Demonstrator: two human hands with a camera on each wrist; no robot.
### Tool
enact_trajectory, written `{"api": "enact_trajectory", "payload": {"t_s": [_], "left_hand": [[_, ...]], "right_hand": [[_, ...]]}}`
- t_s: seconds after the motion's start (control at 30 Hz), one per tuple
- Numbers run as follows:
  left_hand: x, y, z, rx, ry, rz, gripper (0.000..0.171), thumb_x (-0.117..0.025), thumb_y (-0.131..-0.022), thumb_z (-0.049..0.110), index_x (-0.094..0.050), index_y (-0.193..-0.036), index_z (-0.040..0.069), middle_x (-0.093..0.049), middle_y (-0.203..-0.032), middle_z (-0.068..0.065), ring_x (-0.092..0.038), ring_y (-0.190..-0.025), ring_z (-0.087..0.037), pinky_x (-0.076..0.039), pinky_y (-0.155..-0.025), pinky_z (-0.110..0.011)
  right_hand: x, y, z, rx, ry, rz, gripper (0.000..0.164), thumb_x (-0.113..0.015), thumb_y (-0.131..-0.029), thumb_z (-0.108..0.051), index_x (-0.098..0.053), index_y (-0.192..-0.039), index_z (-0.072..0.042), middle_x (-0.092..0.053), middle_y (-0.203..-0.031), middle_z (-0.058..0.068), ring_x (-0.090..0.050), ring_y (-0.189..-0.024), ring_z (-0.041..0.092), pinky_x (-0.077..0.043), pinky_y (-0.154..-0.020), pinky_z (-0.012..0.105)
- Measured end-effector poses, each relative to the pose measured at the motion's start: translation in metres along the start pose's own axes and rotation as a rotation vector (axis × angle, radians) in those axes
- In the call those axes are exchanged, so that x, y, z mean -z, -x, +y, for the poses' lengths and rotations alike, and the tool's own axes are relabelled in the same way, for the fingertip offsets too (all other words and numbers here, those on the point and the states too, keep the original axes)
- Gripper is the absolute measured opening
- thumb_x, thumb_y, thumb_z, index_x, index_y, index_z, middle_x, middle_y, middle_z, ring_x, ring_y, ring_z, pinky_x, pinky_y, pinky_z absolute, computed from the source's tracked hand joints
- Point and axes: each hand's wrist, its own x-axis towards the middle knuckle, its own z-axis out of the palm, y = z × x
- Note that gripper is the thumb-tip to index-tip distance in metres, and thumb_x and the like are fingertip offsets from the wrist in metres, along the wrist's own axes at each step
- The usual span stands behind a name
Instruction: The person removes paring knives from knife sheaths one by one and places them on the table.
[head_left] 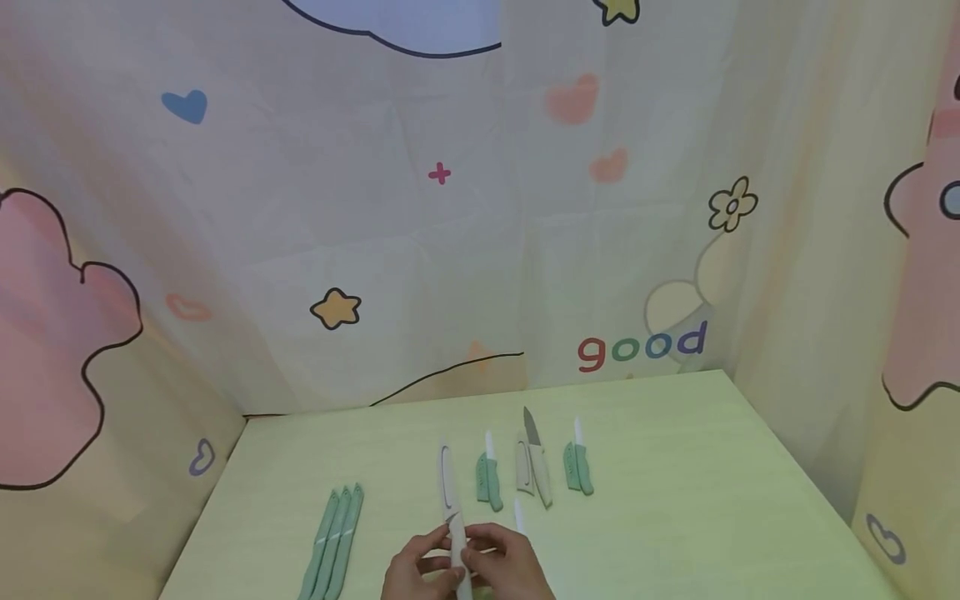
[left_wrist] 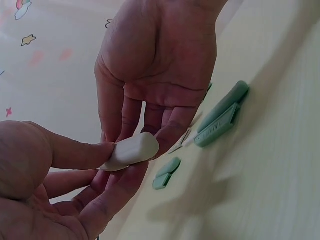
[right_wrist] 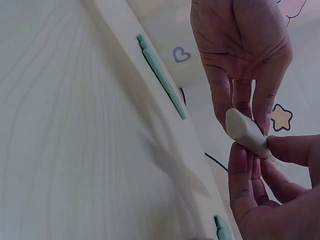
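Observation:
Between my two hands is a white-handled knife [head_left: 459,546], its pale slotted sheath [head_left: 447,479] over the blade and pointing away from me. My left hand [head_left: 422,568] pinches the handle from the left with thumb and fingers. From the right side, my right hand [head_left: 512,565] pinches the same handle, its fingers close to the left ones. Both wrist views show the rounded handle end [left_wrist: 134,151] held off the table between fingertips. Part of a white blade [head_left: 519,517] shows just beyond my right hand; the rest is hidden.
Three green knives [head_left: 330,542] lie side by side at the left. Farther back are a green-handled knife [head_left: 492,483] with its sheath, a dark-bladed knife [head_left: 538,467] beside a pale sheath [head_left: 522,467], and another green-handled knife [head_left: 583,471]. A patterned curtain [head_left: 450,250] surrounds the table [head_left: 712,500].

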Motion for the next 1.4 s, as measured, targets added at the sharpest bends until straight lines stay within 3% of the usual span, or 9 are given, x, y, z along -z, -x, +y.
{"api": "enact_trajectory", "payload": {"t_s": [0.1,0.33,0.63,1.13,1.4], "left_hand": [[-0.005,0.0,0.0,-0.008,0.012,-0.026,0.06,-0.076,-0.075,-0.001,-0.055,-0.131,-0.003,-0.06,-0.109,-0.016,-0.064,-0.089,-0.026,-0.062,-0.067,-0.038],[-0.025,-0.004,0.003,0.003,0.144,-0.083,0.059,-0.073,-0.076,-0.004,-0.054,-0.132,-0.002,-0.061,-0.106,-0.015,-0.064,-0.088,-0.025,-0.062,-0.064,-0.042],[-0.043,-0.01,0.009,0.013,0.193,-0.141,0.056,-0.071,-0.078,-0.007,-0.058,-0.131,0.006,-0.06,-0.103,-0.013,-0.064,-0.084,-0.023,-0.062,-0.06,-0.043],[-0.063,-0.012,0.013,0.029,0.245,-0.195,0.055,-0.069,-0.08,-0.009,-0.057,-0.132,0.005,-0.059,-0.105,-0.012,-0.064,-0.084,-0.021,-0.062,-0.063,-0.041],[-0.069,-0.012,0.009,0.02,0.271,-0.187,0.056,-0.069,-0.079,-0.009,-0.057,-0.132,0.003,-0.059,-0.107,-0.013,-0.064,-0.086,-0.022,-0.062,-0.062,-0.041]], "right_hand": [[0.008,0.004,0.001,-0.006,-0.019,-0.001,0.029,-0.066,-0.09,-0.011,-0.064,-0.116,0.001,-0.067,-0.097,0.009,-0.064,-0.081,0.022,-0.061,-0.072,0.041],[0.029,0.011,-0.002,-0.01,-0.021,0.023,0.034,-0.067,-0.089,-0.015,-0.062,-0.118,0.003,-0.066,-0.1,0.011,-0.064,-0.085,0.024,-0.061,-0.073,0.041],[0.047,0.018,-0.005,-0.013,-0.017,0.049,0.038,-0.067,-0.09,-0.018,-0.06,-0.121,0.002,-0.066,-0.103,0.013,-0.063,-0.089,0.024,-0.06,-0.076,0.042],[0.063,0.03,-0.009,-0.023,0.04,0.105,0.043,-0.071,-0.087,-0.015,-0.061,-0.122,0.006,-0.067,-0.102,0.011,-0.065,-0.087,0.024,-0.061,-0.075,0.04],[0.065,0.029,-0.004,-0.016,0.044,0.126,0.04,-0.071,-0.087,-0.011,-0.061,-0.121,0.008,-0.067,-0.099,0.01,-0.064,-0.084,0.023,-0.061,-0.072,0.039]]}}
